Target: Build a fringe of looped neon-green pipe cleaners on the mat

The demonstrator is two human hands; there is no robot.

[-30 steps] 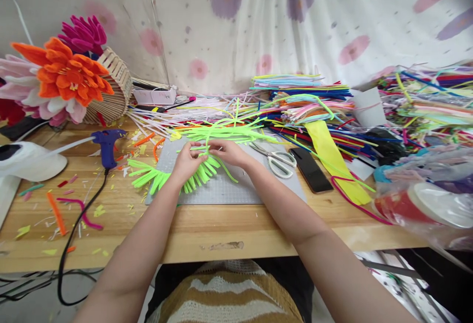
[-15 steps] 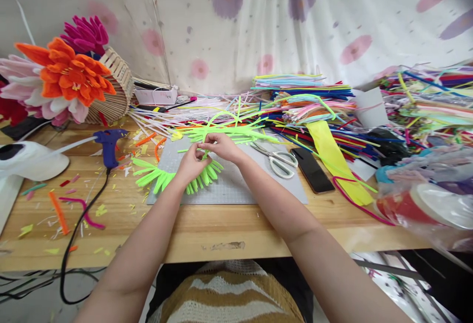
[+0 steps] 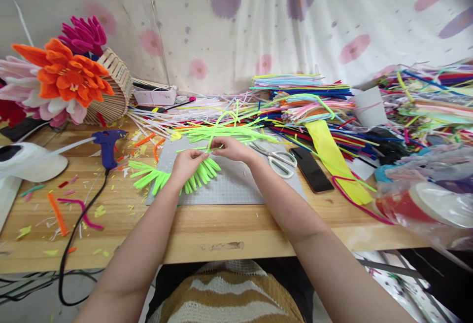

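Note:
My left hand [image 3: 189,161] and my right hand [image 3: 231,149] meet above a grey cutting mat [image 3: 236,185], both pinching a bright green pipe cleaner [image 3: 211,141] between their fingertips. Its upper part bends up behind the fingers. Under and beside my left hand lies a row of green looped petals [image 3: 201,175], fanned toward me and to the left. Behind the hands, loose green pipe cleaners [image 3: 229,132] lie in a pile at the mat's back edge.
Scissors [image 3: 279,161] and a black phone [image 3: 311,169] lie to the right, with a yellow strip [image 3: 338,162] beyond. At left are a blue glue gun [image 3: 108,148], its cord, scraps and felt flowers [image 3: 74,79]. Pipe cleaner bundles [image 3: 314,101] line the back.
My hands have drawn slightly apart, the right one a little to the right and the left one flatter. The green pipe cleaner between them now leans more. The view has shifted slightly.

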